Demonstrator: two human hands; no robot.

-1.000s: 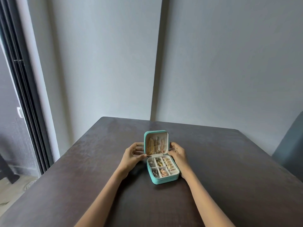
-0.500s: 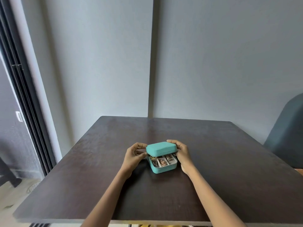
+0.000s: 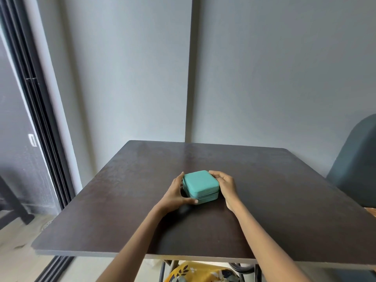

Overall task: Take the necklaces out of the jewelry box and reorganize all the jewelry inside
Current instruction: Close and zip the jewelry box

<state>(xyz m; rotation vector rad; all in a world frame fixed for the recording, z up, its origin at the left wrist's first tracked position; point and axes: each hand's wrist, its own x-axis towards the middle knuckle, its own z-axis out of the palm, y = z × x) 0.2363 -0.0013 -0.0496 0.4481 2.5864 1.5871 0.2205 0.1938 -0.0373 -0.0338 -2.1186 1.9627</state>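
A dark wooden table (image 3: 264,200) stands in a grey-walled corner, bare but for a teal jewelry box (image 3: 200,186) near its middle, lid down. The left hand (image 3: 176,195) cups its near-left corner, thumb along the seam; the right hand (image 3: 224,183) curls around the far-right edge. With the contents hidden, the sorting looks finished, or not yet begun.

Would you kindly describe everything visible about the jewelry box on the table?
The jewelry box is a small teal case, square with rounded corners and a matte, leather-like skin. Its lid is shut; a dark seam runs around the side. It sits flat near the middle of the dark table. The left hand grips its left side, thumb along the front; the right hand holds its right side.
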